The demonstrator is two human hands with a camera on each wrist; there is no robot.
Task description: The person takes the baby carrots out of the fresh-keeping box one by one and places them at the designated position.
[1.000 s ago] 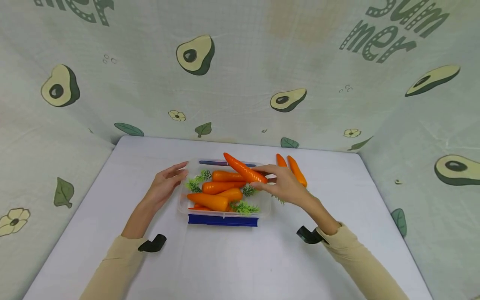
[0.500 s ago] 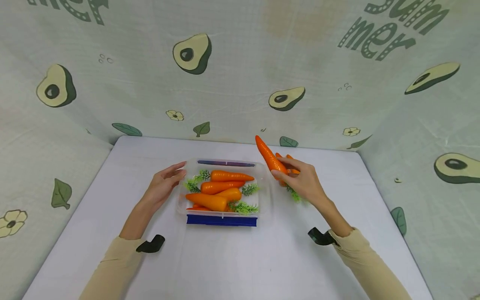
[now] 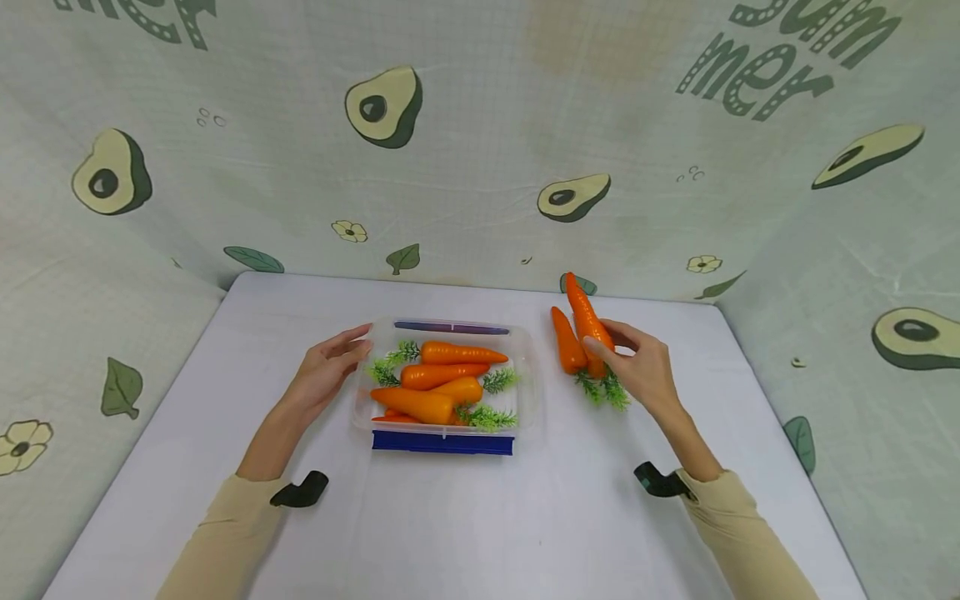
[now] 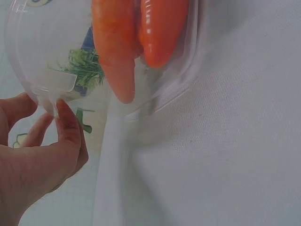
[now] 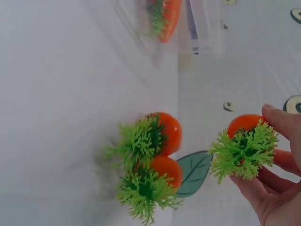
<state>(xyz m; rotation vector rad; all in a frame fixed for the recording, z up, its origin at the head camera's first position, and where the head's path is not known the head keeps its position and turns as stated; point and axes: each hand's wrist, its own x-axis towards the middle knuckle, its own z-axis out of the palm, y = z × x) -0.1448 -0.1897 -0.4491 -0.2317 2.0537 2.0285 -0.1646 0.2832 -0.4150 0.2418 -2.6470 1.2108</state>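
My right hand [image 3: 637,367] pinches a toy carrot [image 3: 585,308] with green leaves [image 5: 244,150], its tip pointing away. It hangs over two more carrots, one [image 3: 567,343] on the table in plain view and the other [image 5: 167,170] partly hidden beneath it in the head view. A clear plastic container [image 3: 531,400] stands to their left, holding several carrots [image 3: 453,353] with leafy tops. At its left end, my left hand [image 3: 322,375] holds the clear side tab [image 4: 46,101] between thumb and fingers.
A blue side flap [image 3: 442,442] hangs at the container's front, and another [image 3: 452,327] lies along its back. The white table [image 3: 450,533] meets a fabric backdrop [image 3: 480,167] printed with avocados and leaves.
My right hand has carried the carrot from above the container to the right, over the two carrots on the table. My left hand stays at the container's left end.
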